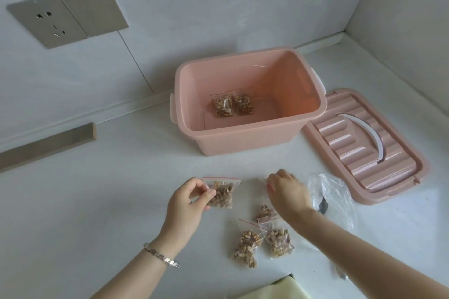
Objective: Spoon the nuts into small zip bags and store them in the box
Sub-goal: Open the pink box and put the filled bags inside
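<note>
Nut bags (223,107), two, lie side by side on the floor of the open box (243,141). Left grip (187,199) pinches a filled bag (222,195) by its left edge above the bench (121,201). Right grip (288,193) pinches the top of a part-hidden bag (264,211) just right of it; two loose bags (246,246) lie nearer the person. Lid (352,143) rests right of the box.

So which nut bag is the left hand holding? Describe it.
Find the pink box on the counter, then come nearer to the left hand. The bag pinched in its fingers stands apart, left of the three bags clustered by the right hand.
</note>
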